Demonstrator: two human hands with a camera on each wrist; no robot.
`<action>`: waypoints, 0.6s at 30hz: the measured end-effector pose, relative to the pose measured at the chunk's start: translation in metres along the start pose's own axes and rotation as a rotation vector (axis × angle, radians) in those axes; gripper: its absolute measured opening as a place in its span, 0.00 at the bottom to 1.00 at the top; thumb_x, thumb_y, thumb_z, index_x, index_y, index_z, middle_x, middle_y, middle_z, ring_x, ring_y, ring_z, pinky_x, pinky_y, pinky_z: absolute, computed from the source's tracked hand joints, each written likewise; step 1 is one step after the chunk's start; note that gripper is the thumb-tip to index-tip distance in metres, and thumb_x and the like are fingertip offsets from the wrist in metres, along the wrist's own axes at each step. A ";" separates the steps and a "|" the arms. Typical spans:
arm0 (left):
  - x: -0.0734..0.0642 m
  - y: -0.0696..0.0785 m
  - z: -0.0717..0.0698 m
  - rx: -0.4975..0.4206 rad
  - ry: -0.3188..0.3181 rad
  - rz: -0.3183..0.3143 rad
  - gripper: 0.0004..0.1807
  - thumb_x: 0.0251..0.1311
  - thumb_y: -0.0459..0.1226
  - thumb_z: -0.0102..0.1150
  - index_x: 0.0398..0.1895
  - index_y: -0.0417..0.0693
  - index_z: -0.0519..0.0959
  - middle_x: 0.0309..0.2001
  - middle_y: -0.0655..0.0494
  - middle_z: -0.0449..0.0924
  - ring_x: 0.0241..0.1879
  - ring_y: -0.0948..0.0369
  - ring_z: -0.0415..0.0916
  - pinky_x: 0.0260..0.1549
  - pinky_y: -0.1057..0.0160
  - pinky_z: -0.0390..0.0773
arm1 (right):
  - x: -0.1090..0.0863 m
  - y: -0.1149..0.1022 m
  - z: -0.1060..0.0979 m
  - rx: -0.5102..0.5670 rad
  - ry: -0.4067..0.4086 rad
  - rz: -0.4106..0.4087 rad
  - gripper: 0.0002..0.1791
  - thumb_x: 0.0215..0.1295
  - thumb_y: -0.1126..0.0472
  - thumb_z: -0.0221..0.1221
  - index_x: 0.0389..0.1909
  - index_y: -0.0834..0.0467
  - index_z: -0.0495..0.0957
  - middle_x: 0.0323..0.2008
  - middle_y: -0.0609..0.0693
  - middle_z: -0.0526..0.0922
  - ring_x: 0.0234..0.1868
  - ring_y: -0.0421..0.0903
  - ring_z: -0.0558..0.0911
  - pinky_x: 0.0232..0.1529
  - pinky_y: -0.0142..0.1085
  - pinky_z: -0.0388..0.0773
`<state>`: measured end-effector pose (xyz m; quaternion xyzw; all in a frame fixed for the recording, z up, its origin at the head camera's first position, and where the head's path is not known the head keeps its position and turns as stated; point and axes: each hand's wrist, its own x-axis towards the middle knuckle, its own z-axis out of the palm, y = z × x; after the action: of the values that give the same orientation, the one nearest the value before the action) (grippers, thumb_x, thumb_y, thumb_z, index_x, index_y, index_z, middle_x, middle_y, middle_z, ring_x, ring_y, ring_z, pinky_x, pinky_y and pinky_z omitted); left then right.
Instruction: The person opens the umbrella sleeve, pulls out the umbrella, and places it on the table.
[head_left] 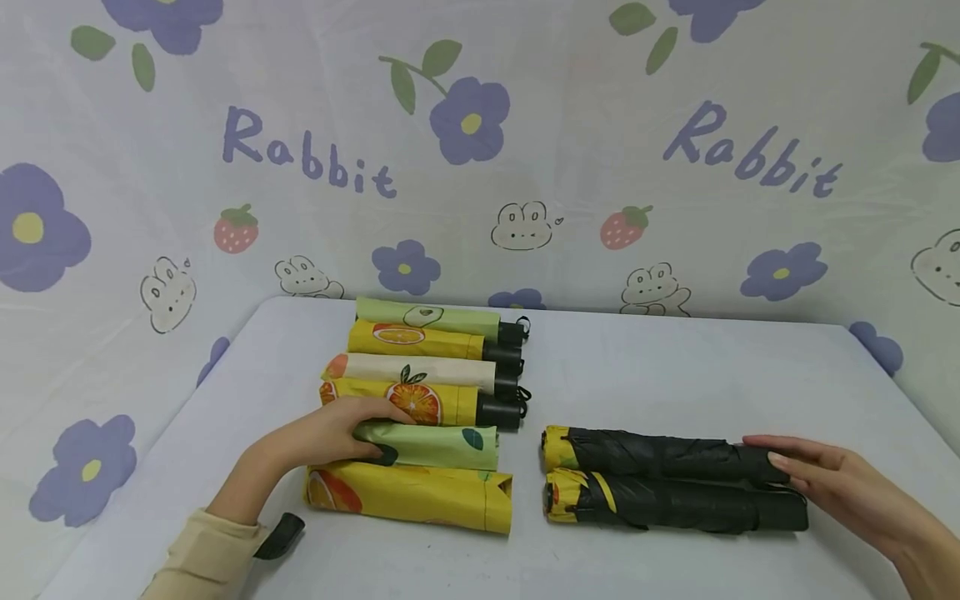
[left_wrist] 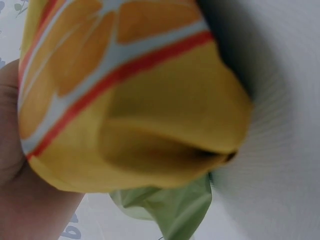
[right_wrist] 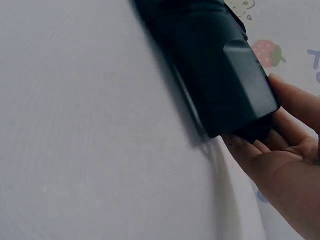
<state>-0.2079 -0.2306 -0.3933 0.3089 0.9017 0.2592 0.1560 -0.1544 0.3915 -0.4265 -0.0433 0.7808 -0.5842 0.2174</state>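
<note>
My left hand [head_left: 348, 429] grips the left end of a light green umbrella cover [head_left: 442, 446], fingers over its far side and thumb on the near side. Just in front lies a yellow umbrella cover [head_left: 420, 497] with an orange print, large in the left wrist view. Neither cover shows a handle. On the right are two folded black umbrellas with yellow ends, side by side. My right hand [head_left: 843, 479] holds the handle end of the farther black umbrella [head_left: 660, 454] between thumb and fingers. The nearer black umbrella [head_left: 690, 504] lies along it, its handle [right_wrist: 240, 85] close to the right hand.
Behind the left hand several covered folding umbrellas lie in a row, black handles to the right: yellow [head_left: 450, 406], cream [head_left: 457, 372], another yellow [head_left: 457, 342] and green [head_left: 465, 321]. All rest on a white table [head_left: 675, 367] before a printed curtain [head_left: 570, 125].
</note>
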 end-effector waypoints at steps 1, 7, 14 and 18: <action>0.000 0.000 0.000 0.000 0.000 0.001 0.24 0.60 0.35 0.64 0.58 0.65 0.76 0.60 0.62 0.77 0.62 0.56 0.72 0.63 0.48 0.72 | 0.000 0.001 0.000 -0.010 -0.001 0.008 0.26 0.77 0.57 0.46 0.71 0.63 0.62 0.56 0.22 0.74 0.54 0.14 0.69 0.48 0.17 0.73; 0.000 0.000 0.000 -0.001 0.000 0.004 0.23 0.60 0.35 0.64 0.58 0.65 0.77 0.60 0.62 0.77 0.62 0.56 0.72 0.63 0.48 0.72 | 0.000 0.003 0.003 -0.065 0.012 0.023 0.27 0.76 0.55 0.47 0.71 0.62 0.62 0.56 0.23 0.74 0.54 0.13 0.68 0.48 0.16 0.72; -0.003 0.000 0.002 0.005 0.005 0.009 0.24 0.60 0.35 0.64 0.59 0.63 0.77 0.60 0.60 0.77 0.63 0.54 0.72 0.63 0.48 0.72 | -0.010 0.003 0.009 -0.171 0.062 -0.151 0.23 0.76 0.60 0.47 0.67 0.68 0.66 0.56 0.39 0.82 0.57 0.18 0.71 0.50 0.14 0.70; -0.004 -0.001 0.004 0.013 0.005 0.011 0.23 0.60 0.35 0.64 0.59 0.63 0.77 0.61 0.59 0.77 0.63 0.54 0.72 0.63 0.47 0.72 | -0.015 0.003 0.013 -0.212 0.103 -0.137 0.24 0.76 0.58 0.48 0.67 0.65 0.67 0.58 0.36 0.81 0.57 0.17 0.71 0.50 0.14 0.71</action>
<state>-0.2039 -0.2322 -0.3962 0.3142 0.9021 0.2549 0.1503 -0.1357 0.3855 -0.4279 -0.0892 0.8433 -0.5135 0.1310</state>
